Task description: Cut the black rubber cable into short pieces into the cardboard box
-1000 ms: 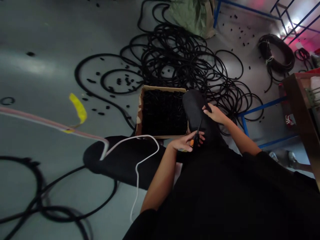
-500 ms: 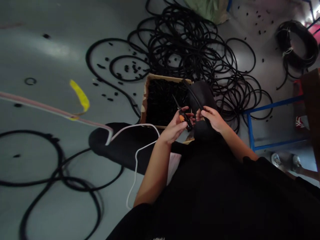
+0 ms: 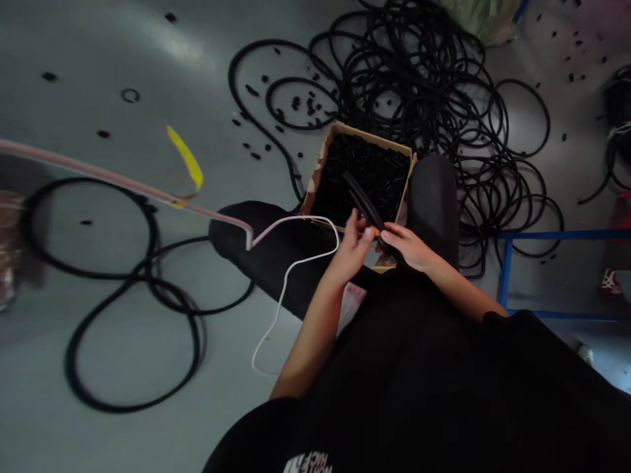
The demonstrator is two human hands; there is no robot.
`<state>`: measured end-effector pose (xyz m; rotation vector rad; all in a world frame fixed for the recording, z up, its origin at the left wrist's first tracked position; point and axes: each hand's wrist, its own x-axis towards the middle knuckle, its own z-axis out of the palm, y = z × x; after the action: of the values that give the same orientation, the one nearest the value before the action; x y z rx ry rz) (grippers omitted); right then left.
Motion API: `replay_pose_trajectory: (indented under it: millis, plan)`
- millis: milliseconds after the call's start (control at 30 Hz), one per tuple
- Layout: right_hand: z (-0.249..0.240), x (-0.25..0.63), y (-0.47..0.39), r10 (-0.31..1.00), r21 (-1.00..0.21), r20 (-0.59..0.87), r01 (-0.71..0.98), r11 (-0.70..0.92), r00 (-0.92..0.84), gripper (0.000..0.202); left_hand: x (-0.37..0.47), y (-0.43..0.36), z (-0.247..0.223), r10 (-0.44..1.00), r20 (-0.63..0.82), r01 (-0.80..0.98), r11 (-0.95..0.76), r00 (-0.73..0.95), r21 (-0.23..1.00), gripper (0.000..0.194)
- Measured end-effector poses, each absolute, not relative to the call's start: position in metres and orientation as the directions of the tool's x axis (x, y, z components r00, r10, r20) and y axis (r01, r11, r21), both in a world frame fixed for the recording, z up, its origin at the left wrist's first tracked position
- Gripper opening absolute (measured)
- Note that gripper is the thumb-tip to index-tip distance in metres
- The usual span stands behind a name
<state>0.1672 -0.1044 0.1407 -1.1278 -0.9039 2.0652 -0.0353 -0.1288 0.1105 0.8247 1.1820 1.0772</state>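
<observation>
Between my knees stands a cardboard box (image 3: 413,159) filled with short black pieces. A black ribbed tube (image 3: 363,200) slants over the box, its lower part in my right hand (image 3: 408,244), whose fingers are closed round it. My left hand (image 3: 351,249) is closed on a small black-and-orange tool (image 3: 375,231) pressed close to the tube. Most of the tool is hidden by the fingers and the tube. Both hands nearly meet at the box's near edge.
A tangle of black tubing (image 3: 414,72) lies beyond the box, with more loops (image 3: 73,355) at the left. Small black pieces are scattered on the floor. A white cord (image 3: 283,289) crosses my left leg; a blue frame (image 3: 505,269) stands at the right.
The view has shifted, so the box and floor items appear farther right. The tool in my left hand has come up against the tube, and its thin tip no longer shows.
</observation>
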Motion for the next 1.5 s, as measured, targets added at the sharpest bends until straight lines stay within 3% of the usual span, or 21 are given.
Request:
replay_pose_trajectory:
  millis: [100, 233, 333, 433, 567, 700, 867, 1067, 1333, 1500]
  plan:
    - [0.136, 0.162, -0.106, 0.77, -0.89, -0.419, 0.051, -0.453, -0.481, 0.036, -0.043, -0.131, 0.114, 0.944, -0.215, 0.042, 0.233, -0.25, 0.972, 0.064]
    - [0.123, 0.149, -0.113, 0.741, -0.937, -0.344, 0.26, -0.232, -0.577, 0.021, -0.038, -0.131, 0.125, 0.93, -0.301, -0.007, 0.306, -0.212, 0.952, 0.06]
    - [0.112, 0.148, -0.115, 0.755, -0.938, -0.342, 0.15, -0.313, -0.559, 0.032, -0.034, -0.137, 0.14, 0.939, -0.264, -0.12, 0.242, -0.222, 0.963, 0.059]
    - [0.106, 0.161, -0.104, 0.835, -0.926, -0.355, 0.033, -0.377, -0.42, 0.046, -0.035, -0.146, 0.158, 0.964, -0.201, -0.263, 0.152, -0.173, 0.953, 0.056]
    - [0.107, 0.188, -0.077, 0.903, -0.935, -0.332, -0.033, -0.354, -0.272, 0.066, -0.036, -0.149, 0.178, 0.971, -0.235, -0.508, 0.181, -0.043, 0.842, 0.059]
    - [0.126, 0.206, -0.066, 0.908, -0.941, -0.307, -0.049, -0.334, -0.286, 0.085, -0.031, -0.137, 0.183, 0.947, -0.307, -0.656, 0.175, -0.091, 0.734, 0.058]
    - [0.145, 0.2, -0.098, 0.854, -0.93, -0.333, -0.012, -0.368, -0.4, 0.093, -0.028, -0.124, 0.17, 0.934, -0.312, -0.574, 0.161, -0.174, 0.803, 0.055]
    - [0.134, 0.182, -0.137, 0.88, -0.919, -0.359, -0.046, -0.391, -0.311, 0.085, -0.031, -0.123, 0.157, 0.948, -0.257, -0.457, 0.146, -0.19, 0.877, 0.059]
    - [0.139, 0.183, -0.141, 0.853, -0.939, -0.307, -0.009, -0.343, -0.423, 0.085, -0.027, -0.125, 0.153, 0.921, -0.347, -0.506, 0.218, -0.176, 0.835, 0.065]
    - [0.134, 0.182, -0.143, 0.842, -0.932, -0.322, -0.013, -0.362, -0.433, 0.08, -0.028, -0.125, 0.153, 0.93, -0.315, -0.505, 0.184, -0.188, 0.843, 0.063]
